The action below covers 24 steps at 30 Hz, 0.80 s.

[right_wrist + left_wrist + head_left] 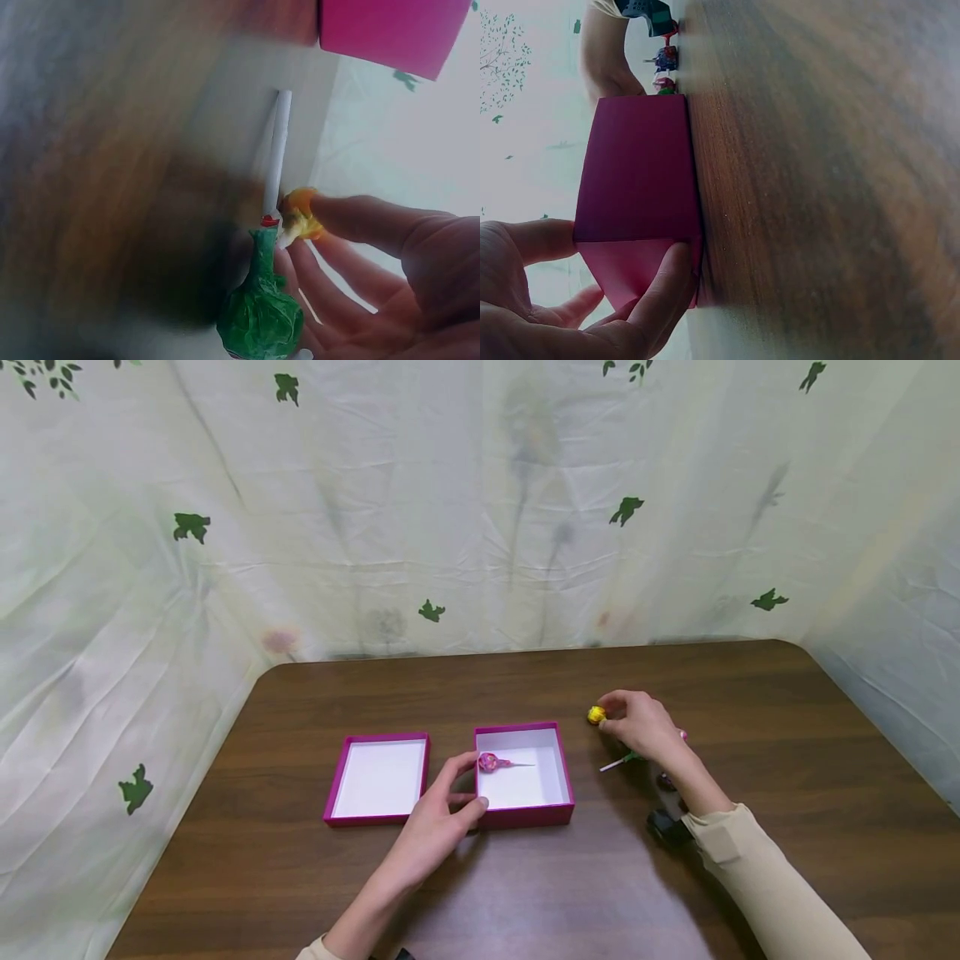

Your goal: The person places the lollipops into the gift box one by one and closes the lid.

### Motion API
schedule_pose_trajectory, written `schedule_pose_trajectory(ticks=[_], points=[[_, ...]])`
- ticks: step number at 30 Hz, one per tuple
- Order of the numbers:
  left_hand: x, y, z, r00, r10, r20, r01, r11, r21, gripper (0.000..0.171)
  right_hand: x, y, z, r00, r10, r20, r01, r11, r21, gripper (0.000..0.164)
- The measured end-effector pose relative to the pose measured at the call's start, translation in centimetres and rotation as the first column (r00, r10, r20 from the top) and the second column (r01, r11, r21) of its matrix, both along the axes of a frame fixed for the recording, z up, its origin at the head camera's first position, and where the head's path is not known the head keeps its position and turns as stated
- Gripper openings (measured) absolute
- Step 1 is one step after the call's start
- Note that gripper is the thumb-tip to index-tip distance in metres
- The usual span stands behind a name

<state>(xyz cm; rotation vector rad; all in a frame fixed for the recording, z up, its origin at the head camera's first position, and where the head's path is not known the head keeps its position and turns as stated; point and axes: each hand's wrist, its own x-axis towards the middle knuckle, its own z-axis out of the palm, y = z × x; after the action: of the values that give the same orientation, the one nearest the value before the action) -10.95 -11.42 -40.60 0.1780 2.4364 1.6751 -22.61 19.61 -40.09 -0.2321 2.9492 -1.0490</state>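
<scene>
My left hand holds the left side of an open magenta box, its thumb at the near corner. In the left wrist view, fingertips press the box's side wall. Inside the white interior lies a pink-wrapped lollipop, its stick pointing right. Right of the box, my right hand pinches a yellow-wrapped lollipop by its head between thumb and fingers. Just below that hand, a green-wrapped lollipop lies with its white stick towards the box; the forearm partly hides it in the head view.
A magenta-rimmed lid with a white inside lies left of the box. More wrapped lollipops lie under and beside the right forearm, including a dark one. A printed cloth hangs behind the brown wooden table.
</scene>
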Motion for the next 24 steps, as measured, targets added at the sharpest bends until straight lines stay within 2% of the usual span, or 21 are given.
schedule_pose_trajectory(ticks=[8,15,24], points=[[-0.01,-0.04,0.03,1.0,0.001,0.005,-0.001,1.0,-0.01,0.055,-0.2,-0.27,-0.12,0.999,0.034,0.035,-0.036,0.998,0.049,0.029],[0.02,-0.04,0.02,1.0,0.0,0.007,0.0,1.0,-0.02,0.055,-0.16,-0.62,-0.28,0.999,0.028,0.047,-0.031,0.997,0.068,0.03],[0.02,0.07,0.09,1.0,-0.002,0.017,0.002,1.0,0.006,0.055,0.18,-0.62,-0.4,0.998,0.063,0.006,-0.063,0.997,0.038,0.024]])
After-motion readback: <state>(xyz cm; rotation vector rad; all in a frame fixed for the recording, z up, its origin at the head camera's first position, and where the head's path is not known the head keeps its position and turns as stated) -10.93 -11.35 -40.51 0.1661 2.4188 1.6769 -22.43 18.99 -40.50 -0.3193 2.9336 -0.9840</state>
